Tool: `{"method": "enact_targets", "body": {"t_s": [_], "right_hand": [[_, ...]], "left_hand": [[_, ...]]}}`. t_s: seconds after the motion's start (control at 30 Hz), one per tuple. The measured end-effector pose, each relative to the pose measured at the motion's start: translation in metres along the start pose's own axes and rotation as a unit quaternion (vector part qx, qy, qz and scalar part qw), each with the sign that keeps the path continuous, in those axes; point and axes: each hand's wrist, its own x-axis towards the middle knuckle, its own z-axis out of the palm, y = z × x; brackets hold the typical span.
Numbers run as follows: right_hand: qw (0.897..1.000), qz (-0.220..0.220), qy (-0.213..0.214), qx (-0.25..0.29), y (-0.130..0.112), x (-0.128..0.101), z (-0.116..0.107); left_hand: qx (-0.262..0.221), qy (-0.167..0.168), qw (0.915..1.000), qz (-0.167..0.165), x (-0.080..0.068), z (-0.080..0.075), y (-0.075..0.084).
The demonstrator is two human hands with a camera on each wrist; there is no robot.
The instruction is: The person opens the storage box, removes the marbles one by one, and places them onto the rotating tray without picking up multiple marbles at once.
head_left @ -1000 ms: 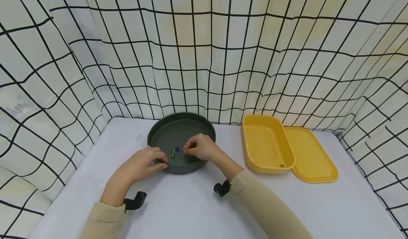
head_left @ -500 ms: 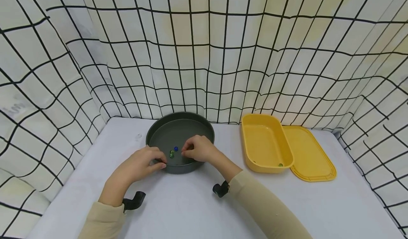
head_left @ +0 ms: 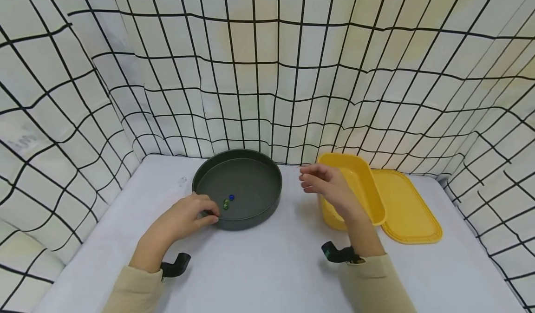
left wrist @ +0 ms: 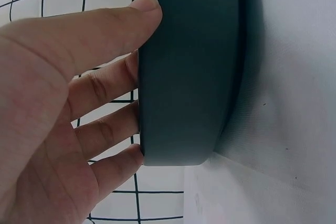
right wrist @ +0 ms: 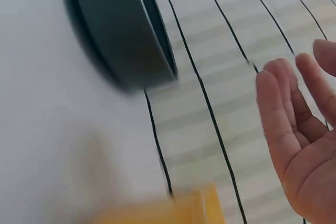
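A round dark grey pan (head_left: 255, 176) stands on the white surface. Inside it, near the front left, lie two green marbles (head_left: 226, 204) side by side and a blue marble (head_left: 231, 197). My left hand (head_left: 190, 214) grips the pan's near-left rim. In the left wrist view its thumb (left wrist: 146, 11) lies on the outer wall, with the other fingers at the rim. My right hand (head_left: 328, 185) is raised over the left side of a yellow box (head_left: 371, 187). Its fingers are loosely bent, and nothing shows between them in the right wrist view.
A yellow lid (head_left: 411, 211) lies flat to the right of the box. Black-lined white sheeting (head_left: 267, 71) rises behind and at both sides. The right hand and forearm hide part of the box's inside.
My right hand has left the pan, moved right to the yellow box, and its fingers have spread. The left hand stays on the rim, and the three marbles remain in place.
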Motion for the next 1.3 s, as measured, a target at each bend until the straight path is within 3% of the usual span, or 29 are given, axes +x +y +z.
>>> {"method": "enact_targets", "body": {"t_s": [0.17, 0.33, 0.47, 0.73, 1.1, 1.3], "right_hand": [[0.999, 0.002, 0.005, -0.033, 0.014, -0.018, -0.040], [0.996, 0.018, -0.006, -0.088, 0.022, -0.024, -0.058], [0.991, 0.025, -0.005, -0.131, 0.025, -0.025, -0.064], [0.971, 0.051, -0.013, -0.235, 0.036, -0.029, -0.070], [0.952, 0.074, -0.027, -0.295, 0.040, -0.032, -0.074], [0.950, 0.099, -0.049, -0.293, 0.042, -0.033, -0.074]], "left_hand": [[0.001, 0.002, 1.0000, -0.005, -0.004, -0.003, -0.001], [-0.009, 0.003, 0.9999, -0.011, -0.009, -0.003, -0.002], [-0.013, 0.007, 0.9999, -0.004, -0.010, -0.001, -0.003], [-0.015, 0.008, 0.9999, 0.001, -0.007, 0.003, -0.003], [-0.020, 0.003, 0.9998, -0.002, -0.001, 0.000, 0.002], [-0.022, 0.001, 0.9998, -0.003, 0.001, 0.000, 0.003]]}}
